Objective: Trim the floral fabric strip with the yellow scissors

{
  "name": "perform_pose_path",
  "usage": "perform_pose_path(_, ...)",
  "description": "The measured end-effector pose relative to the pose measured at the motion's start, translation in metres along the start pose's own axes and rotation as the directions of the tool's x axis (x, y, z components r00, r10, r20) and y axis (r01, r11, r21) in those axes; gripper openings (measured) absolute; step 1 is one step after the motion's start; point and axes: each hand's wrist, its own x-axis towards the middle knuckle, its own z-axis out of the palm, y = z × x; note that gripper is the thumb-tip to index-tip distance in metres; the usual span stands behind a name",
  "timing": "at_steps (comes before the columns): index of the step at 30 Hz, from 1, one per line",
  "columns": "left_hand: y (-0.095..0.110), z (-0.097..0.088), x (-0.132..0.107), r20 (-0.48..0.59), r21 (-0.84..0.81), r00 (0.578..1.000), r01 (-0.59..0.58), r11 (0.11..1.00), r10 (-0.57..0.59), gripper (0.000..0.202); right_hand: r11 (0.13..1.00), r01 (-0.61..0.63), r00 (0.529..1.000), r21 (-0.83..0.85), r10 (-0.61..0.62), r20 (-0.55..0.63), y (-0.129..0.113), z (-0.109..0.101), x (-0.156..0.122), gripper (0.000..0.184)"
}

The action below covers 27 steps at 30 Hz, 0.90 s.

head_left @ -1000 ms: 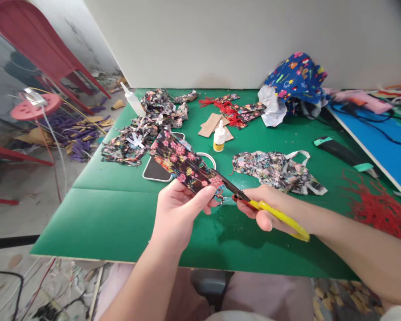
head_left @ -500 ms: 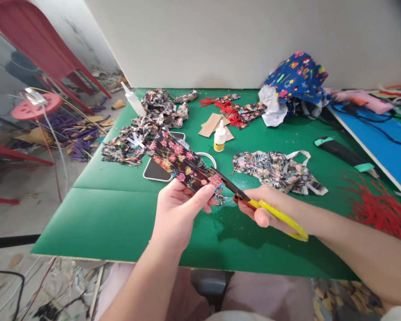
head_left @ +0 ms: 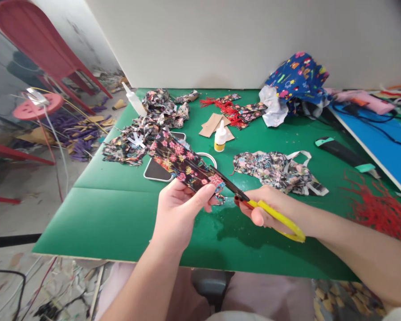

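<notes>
My left hand pinches the near end of a black floral fabric strip, thumb on top, the strip slanting away to the upper left. In my right hand is a pair of scissors with yellow handles. Their dark blades lie along the strip's right edge, close to my left thumb. Whether the blades are cutting the cloth I cannot tell. Beyond the strip lies a dark, white-rimmed flat device, partly covered by it. To the right rests a floral fabric piece with white straps.
A small glue bottle stands by cardboard pieces. Floral scraps and a white nozzle bottle are at the back left. A black-and-teal cutter, red threads and blue printed cloth lie right.
The scissors have tilted very slightly, their handle loop shifting a little left in my right hand. My left hand and the strip stay nearly still.
</notes>
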Motion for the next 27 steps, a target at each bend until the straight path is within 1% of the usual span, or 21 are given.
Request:
perform_pose_path(3, 0.0009, 0.0018, -0.0009, -0.002, 0.004, 1.0, 0.005, 1.0, -0.005, 0.015, 1.0, -0.008, 1.0, -0.016, 0.008, 0.001, 0.0008, -0.0012, -0.0002, 0.05)
perform_pose_path(6, 0.0011, 0.0017, -0.0013, -0.003, 0.0, 1.0, 0.007, 1.0, -0.007, 0.015, 0.999, 0.026, 0.999, -0.047, -0.024, 0.045, 0.0004, -0.0019, -0.0013, 0.051)
perform_pose_path(10, 0.0011, -0.0028, 0.0007, 0.019, 0.004, 1.0, 0.013, 1.0, -0.013, 0.015, 0.993, 0.092, 0.994, -0.075, -0.087, 0.07, -0.0009, -0.0021, -0.003, 0.068)
perform_pose_path(13, 0.0014, -0.0062, 0.0029, 0.073, 0.027, 0.996, 0.044, 0.999, -0.046, 0.018, 0.991, 0.094, 0.993, -0.091, -0.086, 0.087, -0.0017, -0.0026, -0.0038, 0.073)
perform_pose_path(14, 0.0015, -0.0064, 0.003, 0.077, 0.029, 0.996, 0.046, 0.998, -0.049, 0.019, 0.99, 0.091, 0.993, -0.11, -0.081, 0.09, -0.0018, -0.0029, -0.0038, 0.072)
perform_pose_path(16, 0.0016, -0.0047, 0.0019, 0.05, 0.027, 0.998, 0.033, 0.999, -0.034, 0.019, 0.986, 0.091, 0.993, -0.137, -0.079, 0.092, -0.002, -0.0035, -0.0033, 0.071)
perform_pose_path(18, 0.0014, -0.0014, -0.0004, 0.008, 0.027, 1.0, 0.018, 0.999, -0.018, 0.017, 0.987, 0.085, 0.993, -0.135, -0.073, 0.089, -0.0021, -0.0038, -0.0026, 0.071)
perform_pose_path(20, 0.0012, 0.0018, -0.0027, -0.005, 0.029, 1.0, 0.021, 0.999, -0.021, 0.015, 0.989, 0.082, 0.994, -0.125, -0.072, 0.081, -0.0025, -0.0037, -0.0021, 0.071)
perform_pose_path(24, 0.0013, 0.0022, -0.0026, 0.003, 0.027, 0.999, 0.036, 0.999, -0.036, 0.015, 0.993, 0.054, 0.998, -0.109, -0.05, 0.04, -0.0038, -0.0021, -0.0023, 0.06)
perform_pose_path(27, 0.002, -0.002, 0.0008, 0.066, 0.052, 0.995, 0.068, 0.996, -0.071, 0.017, 0.99, 0.064, 0.998, -0.123, -0.063, 0.016, -0.0035, -0.0012, -0.0027, 0.052)
